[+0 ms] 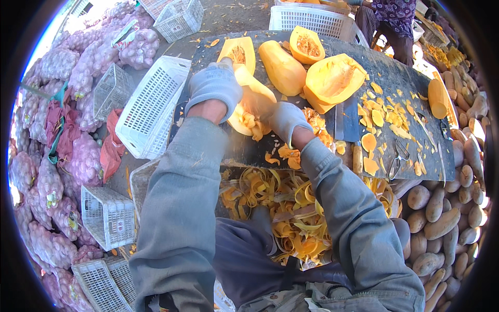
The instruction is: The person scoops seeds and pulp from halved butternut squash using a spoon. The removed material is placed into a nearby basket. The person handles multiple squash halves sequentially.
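My left hand [214, 86], in a pale work glove, grips the upper edge of a peeled orange squash half [255, 89] on a dark board [405, 78]. Gloved and curled, my right hand [289, 120] is at that half's lower hollow, beside loosened stringy pulp [249, 124]; blur hides whether it holds a tool. Beyond lie a seeded half [246, 47], a peeled squash piece [282, 70], another seeded half [307, 45] and a hollowed half [334, 80]. Scooped pulp and seeds [317, 126] lie right of my right hand. A cleaver [346, 121] rests farther right.
Right on the board are squash scraps [377, 117], a peeler [398, 159] and a peeled piece [437, 99]. Peelings [300, 222] pile below. Unpeeled squashes [442, 224] heap at right. White crates [150, 109] and net bags of bulbs [84, 160] fill the left. A person [393, 23] sits beyond.
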Available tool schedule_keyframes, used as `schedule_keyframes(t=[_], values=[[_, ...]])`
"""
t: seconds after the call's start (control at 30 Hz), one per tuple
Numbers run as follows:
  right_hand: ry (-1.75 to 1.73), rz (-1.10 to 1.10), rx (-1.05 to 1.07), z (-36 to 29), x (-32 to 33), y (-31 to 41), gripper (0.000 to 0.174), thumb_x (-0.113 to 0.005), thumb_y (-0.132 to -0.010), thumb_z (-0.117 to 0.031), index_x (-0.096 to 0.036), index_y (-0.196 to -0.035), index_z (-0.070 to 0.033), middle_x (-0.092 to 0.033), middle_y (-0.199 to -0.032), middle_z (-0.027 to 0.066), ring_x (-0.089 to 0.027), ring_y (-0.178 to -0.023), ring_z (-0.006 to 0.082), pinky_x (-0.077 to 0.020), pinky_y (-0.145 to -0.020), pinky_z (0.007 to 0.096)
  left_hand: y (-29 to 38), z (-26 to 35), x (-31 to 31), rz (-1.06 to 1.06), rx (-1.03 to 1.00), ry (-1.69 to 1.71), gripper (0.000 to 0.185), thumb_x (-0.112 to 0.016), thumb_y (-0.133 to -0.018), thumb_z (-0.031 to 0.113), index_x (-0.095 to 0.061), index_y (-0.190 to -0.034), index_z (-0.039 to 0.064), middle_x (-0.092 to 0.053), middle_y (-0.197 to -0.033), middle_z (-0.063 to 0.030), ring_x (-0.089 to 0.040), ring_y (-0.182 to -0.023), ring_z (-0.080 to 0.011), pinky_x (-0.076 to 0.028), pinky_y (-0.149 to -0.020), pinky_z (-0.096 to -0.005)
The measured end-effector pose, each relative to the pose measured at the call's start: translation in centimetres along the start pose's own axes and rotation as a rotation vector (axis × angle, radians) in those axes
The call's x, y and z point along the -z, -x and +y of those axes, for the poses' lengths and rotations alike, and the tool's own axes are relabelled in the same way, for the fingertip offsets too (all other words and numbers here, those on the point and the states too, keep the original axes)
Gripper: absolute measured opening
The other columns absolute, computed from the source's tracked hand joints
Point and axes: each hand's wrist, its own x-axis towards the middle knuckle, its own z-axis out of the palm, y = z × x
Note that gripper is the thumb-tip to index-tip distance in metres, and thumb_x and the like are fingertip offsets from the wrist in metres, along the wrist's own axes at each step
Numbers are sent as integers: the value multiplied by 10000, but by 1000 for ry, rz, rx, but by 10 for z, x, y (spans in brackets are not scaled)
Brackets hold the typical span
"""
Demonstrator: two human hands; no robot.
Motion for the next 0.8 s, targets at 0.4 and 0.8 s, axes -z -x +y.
schedule_keyframes(t=[0.4,0.8], values=[[-45,405,221,14,-5,21,208,-646,-938,-204,-673,-1068,-44,-719,-1003,219,-694,-975,394,-545,-847,479,8,7,5,-2,22,-18,435,-621,-923,196,-592,-1341,77,-684,-1276,-207,-669,-1193,-359,-547,-981,-459],[-284,287,44,7,-12,22,318,-575,-912,-98,-693,-1205,-59,-717,-1107,224,-680,-1043,407,-531,-918,452,12,0,-3,27,-1,-5,512,-631,-877,179,-557,-1374,78,-647,-1323,-228,-650,-1209,-377,-529,-990,-479]])
